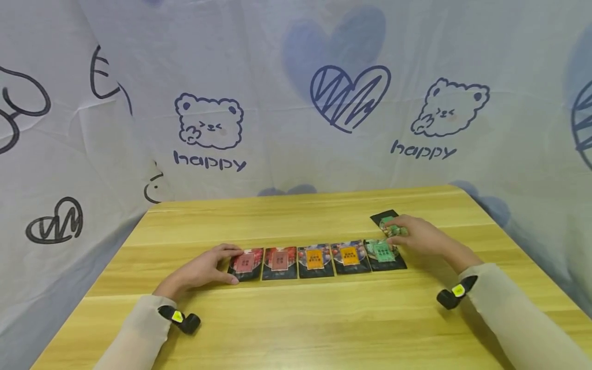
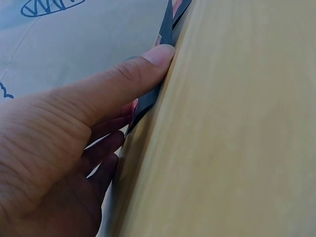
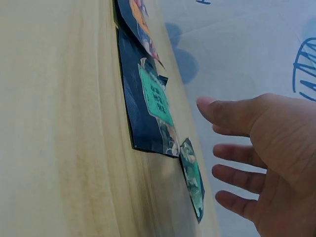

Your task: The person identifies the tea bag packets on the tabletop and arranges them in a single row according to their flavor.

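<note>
Several small packets lie in a row on the wooden table. At the left end is a red-labelled packet, and my left hand touches it, thumb at the near edge and fingers by the far corner. In the left wrist view the thumb lies against the packet's dark edge, with fairly straight fingers beside it. My right hand hovers over the row's right end, thumb and fingers spread with nothing between them. Below it are a green-labelled packet in the row and a second, tilted green-labelled packet behind.
Another red-labelled packet and two orange-labelled packets, one left and one right, fill the middle of the row. A white cloth with bear and heart drawings hangs behind the wooden table.
</note>
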`<state>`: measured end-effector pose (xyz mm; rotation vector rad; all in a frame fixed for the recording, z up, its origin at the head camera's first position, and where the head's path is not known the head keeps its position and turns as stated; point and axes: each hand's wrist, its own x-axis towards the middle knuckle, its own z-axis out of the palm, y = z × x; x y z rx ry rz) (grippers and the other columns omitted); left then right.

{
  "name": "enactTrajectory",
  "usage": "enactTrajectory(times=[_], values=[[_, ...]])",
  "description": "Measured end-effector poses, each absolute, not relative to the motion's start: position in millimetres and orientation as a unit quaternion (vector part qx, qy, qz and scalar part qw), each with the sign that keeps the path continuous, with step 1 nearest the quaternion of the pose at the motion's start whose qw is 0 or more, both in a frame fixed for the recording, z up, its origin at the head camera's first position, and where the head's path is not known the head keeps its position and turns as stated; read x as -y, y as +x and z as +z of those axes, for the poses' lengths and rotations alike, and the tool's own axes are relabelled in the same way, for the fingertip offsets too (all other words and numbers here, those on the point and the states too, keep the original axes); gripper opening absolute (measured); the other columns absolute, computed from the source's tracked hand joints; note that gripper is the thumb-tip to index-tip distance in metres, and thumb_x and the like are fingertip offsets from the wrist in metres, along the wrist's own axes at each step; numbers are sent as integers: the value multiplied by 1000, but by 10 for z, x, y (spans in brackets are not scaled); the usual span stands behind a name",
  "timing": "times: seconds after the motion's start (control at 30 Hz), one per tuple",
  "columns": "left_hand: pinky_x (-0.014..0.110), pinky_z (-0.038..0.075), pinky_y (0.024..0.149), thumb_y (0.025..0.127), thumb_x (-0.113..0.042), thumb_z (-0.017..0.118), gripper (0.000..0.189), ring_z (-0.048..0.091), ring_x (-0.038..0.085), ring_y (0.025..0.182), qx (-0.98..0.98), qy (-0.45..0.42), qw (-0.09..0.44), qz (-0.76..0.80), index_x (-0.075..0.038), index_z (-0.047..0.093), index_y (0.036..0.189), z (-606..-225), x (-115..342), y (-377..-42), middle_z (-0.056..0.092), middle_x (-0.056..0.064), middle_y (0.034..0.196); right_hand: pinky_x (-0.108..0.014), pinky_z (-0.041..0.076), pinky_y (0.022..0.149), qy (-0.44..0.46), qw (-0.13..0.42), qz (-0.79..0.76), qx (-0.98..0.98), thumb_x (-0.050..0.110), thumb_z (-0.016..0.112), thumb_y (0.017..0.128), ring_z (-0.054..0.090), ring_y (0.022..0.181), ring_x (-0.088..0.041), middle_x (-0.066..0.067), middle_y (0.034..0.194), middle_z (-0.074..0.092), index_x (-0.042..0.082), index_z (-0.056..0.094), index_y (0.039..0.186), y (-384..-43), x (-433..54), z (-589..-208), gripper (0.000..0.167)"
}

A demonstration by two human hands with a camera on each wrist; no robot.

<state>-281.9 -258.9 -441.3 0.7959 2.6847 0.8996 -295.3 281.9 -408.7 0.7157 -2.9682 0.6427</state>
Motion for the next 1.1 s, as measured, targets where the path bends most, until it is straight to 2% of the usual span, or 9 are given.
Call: enactTrajectory(times=[0.37,0.6,0.83,1.1], values=[[60,25,110,80,-39,81,77,31,41,138,-906,267,98,315,-7,51,143,-4403,2580,-2822,38,16,149,-65,35,100,161,18,166,973,35,66,94,44,120,-53,-36,135,45,-3,56,133,-3260,-2839,-4157,55],[61,24,110,80,-38,81,77,30,43,138,-906,265,99,315,-5,50,143,-4386,2563,-2797,37,18,149,-63,38,97,138,10,160,977,40,68,91,48,116,-52,-35,129,50,-5,56,130,-3371,-2782,-4220,61],[61,25,110,80,-36,81,77,31,43,137,-904,267,99,320,-4,50,142,-4389,2562,-2792,38,18,148,-61,42,96,135,7,151,979,38,70,90,54,112,-49,-29,122,59,-6,57,129,-3402,-2827,-4261,60],[61,26,109,80,-38,81,78,32,43,137,-905,267,97,315,-5,50,143,-4401,2578,-2810,37,19,149,-64,37,98,112,-17,145,983,37,65,94,48,117,-54,-30,127,57,-5,53,134,-3356,-2969,-4210,59]])
